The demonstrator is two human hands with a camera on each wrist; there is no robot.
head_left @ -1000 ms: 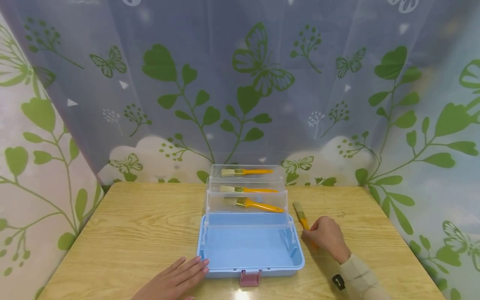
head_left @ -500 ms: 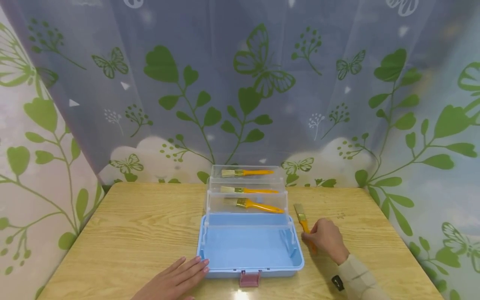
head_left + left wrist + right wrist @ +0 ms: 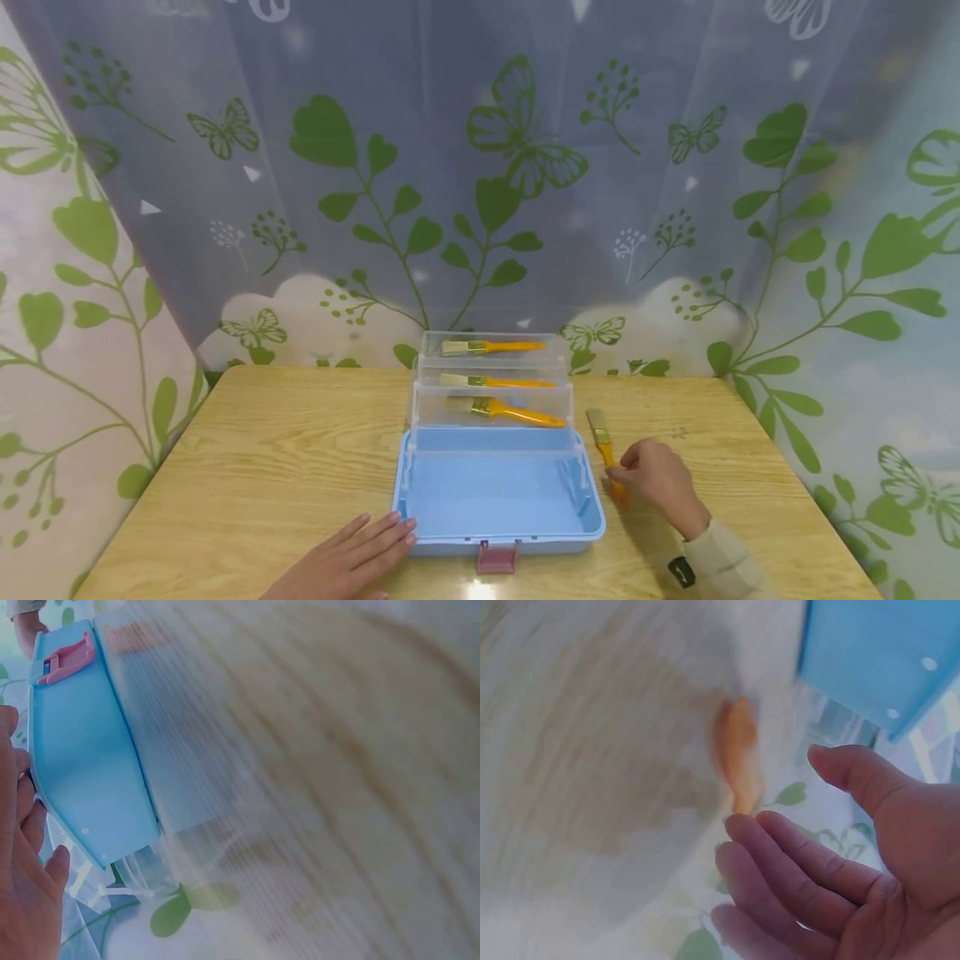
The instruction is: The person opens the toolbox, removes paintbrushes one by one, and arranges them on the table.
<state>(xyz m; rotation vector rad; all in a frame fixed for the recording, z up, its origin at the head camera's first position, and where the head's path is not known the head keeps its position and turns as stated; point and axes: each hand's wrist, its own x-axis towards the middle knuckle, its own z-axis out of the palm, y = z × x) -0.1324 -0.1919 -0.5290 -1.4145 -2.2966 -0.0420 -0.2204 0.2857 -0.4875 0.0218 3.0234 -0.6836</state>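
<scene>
A paintbrush point(image 3: 602, 435) with an orange handle and pale bristles lies on the table, right of the light-blue toolbox point(image 3: 498, 496). My right hand point(image 3: 658, 479) is at its handle. In the right wrist view, a gap shows between thumb and fingers, and the orange handle point(image 3: 739, 746) lies beyond the fingertips. My left hand point(image 3: 348, 554) has its fingers extended, their tips at the toolbox's front left corner. The toolbox stands open, its clear tiers raised at the back. They hold a top brush point(image 3: 510, 345), a middle brush point(image 3: 517, 382) and a lower brush point(image 3: 517, 412).
A pink latch point(image 3: 497, 557) hangs at the toolbox's front. The wooden table point(image 3: 285, 450) extends on both sides of it. Behind stands a curtain point(image 3: 420, 183) printed with leaves and butterflies. A black device point(image 3: 681, 572) sits at the right wrist, by the pale sleeve point(image 3: 723, 558).
My right hand has loosened from the brush handle and moved slightly right, while the brush lies at nearly the same spot. The left hand stays at the toolbox corner.
</scene>
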